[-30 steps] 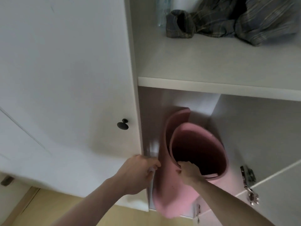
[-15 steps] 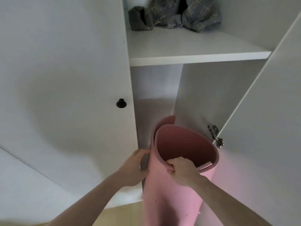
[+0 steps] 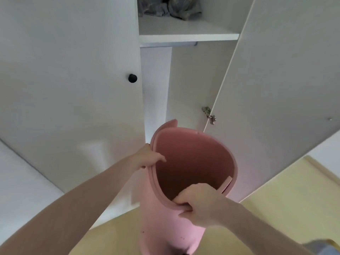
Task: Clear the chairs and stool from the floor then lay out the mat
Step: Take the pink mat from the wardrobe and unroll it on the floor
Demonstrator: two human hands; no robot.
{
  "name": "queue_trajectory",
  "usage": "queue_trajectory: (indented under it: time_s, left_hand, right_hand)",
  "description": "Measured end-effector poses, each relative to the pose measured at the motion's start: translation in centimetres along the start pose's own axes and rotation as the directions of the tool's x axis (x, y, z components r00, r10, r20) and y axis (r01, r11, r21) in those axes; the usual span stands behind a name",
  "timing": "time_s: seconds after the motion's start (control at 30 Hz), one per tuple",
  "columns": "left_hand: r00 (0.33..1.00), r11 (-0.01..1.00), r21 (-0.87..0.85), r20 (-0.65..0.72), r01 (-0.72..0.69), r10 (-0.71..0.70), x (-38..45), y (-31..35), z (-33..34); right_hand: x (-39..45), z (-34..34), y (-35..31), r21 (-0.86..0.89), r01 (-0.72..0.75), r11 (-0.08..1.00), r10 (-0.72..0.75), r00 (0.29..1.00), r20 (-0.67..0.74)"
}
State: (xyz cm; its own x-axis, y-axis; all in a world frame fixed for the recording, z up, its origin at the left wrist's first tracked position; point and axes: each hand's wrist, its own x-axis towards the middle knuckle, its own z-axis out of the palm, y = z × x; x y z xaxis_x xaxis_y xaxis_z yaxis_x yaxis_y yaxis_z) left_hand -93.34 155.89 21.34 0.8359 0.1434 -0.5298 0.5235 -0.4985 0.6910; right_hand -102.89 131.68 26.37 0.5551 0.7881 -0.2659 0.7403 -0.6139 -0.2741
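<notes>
Both hands (image 3: 202, 205) pulled mat (image 3: 171, 223) clear, seemingly.

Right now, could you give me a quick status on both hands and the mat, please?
Left hand and right hand both grip the rim of the rolled pink mat. Mat upright, clear of the wardrobe. Open door close on the right.

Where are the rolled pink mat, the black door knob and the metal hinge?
rolled pink mat (image 3: 156, 223), head view, outer wall.
black door knob (image 3: 132, 78), head view, knob face.
metal hinge (image 3: 209, 115), head view, middle.
</notes>
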Motion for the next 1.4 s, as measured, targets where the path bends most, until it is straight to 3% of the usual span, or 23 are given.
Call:
queue_trajectory:
  time_s: [0.2,0.3,0.53,0.67,0.77,0.97,1.13,1.27,1.4]
  left_hand:
    - [0.975,0.96,0.236,0.196,-0.148,0.102,-6.0,-0.1,-0.4]
    - [0.94,0.924,0.304,0.314,-0.23,0.131,-9.2,-0.9,-1.0]
    - [0.817,0.834,0.34,0.539,-0.435,0.206,-15.9,1.1,-1.1]
    - [0.753,0.799,0.316,0.614,-0.511,0.238,-18.1,1.8,-1.0]
    - [0.739,0.813,0.27,0.62,-0.516,0.263,-18.7,1.8,-0.8]
    - [0.774,0.825,0.232,0.539,-0.515,0.332,-17.6,2.1,1.3]
    - [0.75,0.837,0.016,0.454,-0.547,0.481,-16.3,3.8,2.9]
    - [0.735,0.782,-0.004,0.339,-0.624,0.588,-14.9,6.4,4.6]
    - [0.667,0.662,0.129,0.287,-0.738,0.688,-14.2,10.0,7.1]
  right_hand:
    - [-4.5,0.8,0.0,0.038,0.01,0.999,-0.007,0.998,-0.062]
    - [-6.1,1.9,1.2,0.071,-0.023,0.997,0.035,0.985,-0.17]
    - [-6.2,1.8,1.1,-0.057,0.05,0.997,-0.07,0.898,-0.435]
    - [-5.6,0.4,0.4,0.11,0.009,0.994,0.031,0.935,-0.352]
    - [-6.0,0.2,-0.2,0.086,-0.115,0.99,0.132,0.966,-0.224]
    - [-8.1,1.6,0.6,0.002,-0.237,0.972,0.231,0.946,-0.229]
    - [-11.6,1.5,1.9,0.051,-0.351,0.935,0.353,0.906,-0.235]
    - [-15.0,0.5,3.0,0.064,-0.453,0.889,0.454,0.855,-0.251]
    - [-18.1,-0.7,4.5,0.055,-0.525,0.849,0.52,0.814,-0.261]
